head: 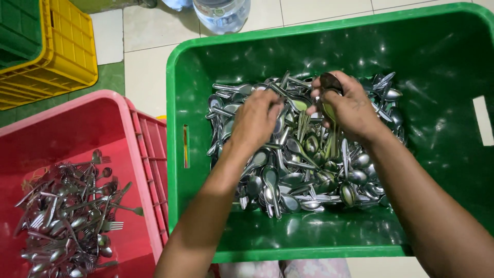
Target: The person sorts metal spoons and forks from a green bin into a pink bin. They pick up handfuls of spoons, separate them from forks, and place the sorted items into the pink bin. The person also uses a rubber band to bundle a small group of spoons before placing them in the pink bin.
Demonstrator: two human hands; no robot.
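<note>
Head view showed the right hand [350,105] pinching several shiny steel spoons [329,110], handles hanging down toward the heap of loose metal cutlery [303,164] in the green plastic crate [177,154], while the left hand [256,121], fingers curled, touched the heap just beside it

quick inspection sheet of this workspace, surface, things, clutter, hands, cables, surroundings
surface: pale tiled floor with a green strip at left
job's things: green tub holding a heap of metal spoons
clutter: red crate at left with mixed forks and spoons
grippers: left hand reaches down into the heap, what it grips is hidden; right hand holds a bunch of spoons upright
cables: nothing seen
surroundings: yellow crate with a green crate inside, clear plastic bottle at the top edge
</note>
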